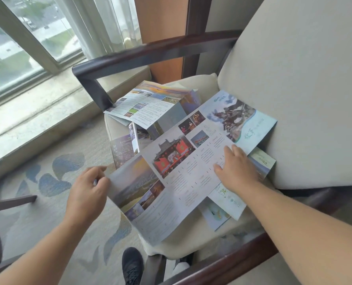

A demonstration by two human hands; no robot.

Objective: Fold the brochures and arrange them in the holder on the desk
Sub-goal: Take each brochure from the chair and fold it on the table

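Note:
A large unfolded brochure (183, 161) with photos and text columns lies spread across the cream seat of an armchair (203, 83). My left hand (88, 188) pinches its lifted near-left panel at the edge. My right hand (238, 169) presses flat on its right half, fingers straight. Behind it lies another half-open brochure (148, 105), and a purple folded one (123, 149) sits under the left side. Pale green folded brochures (226, 202) stick out from under the big sheet near my right wrist. No holder or desk is in view.
The armchair has dark wooden arms (150, 52) and a tall cream backrest (304, 89). A window and stone sill (37, 108) run along the left. Patterned carpet (54, 177) covers the floor, and a black shoe (132, 266) shows below the seat.

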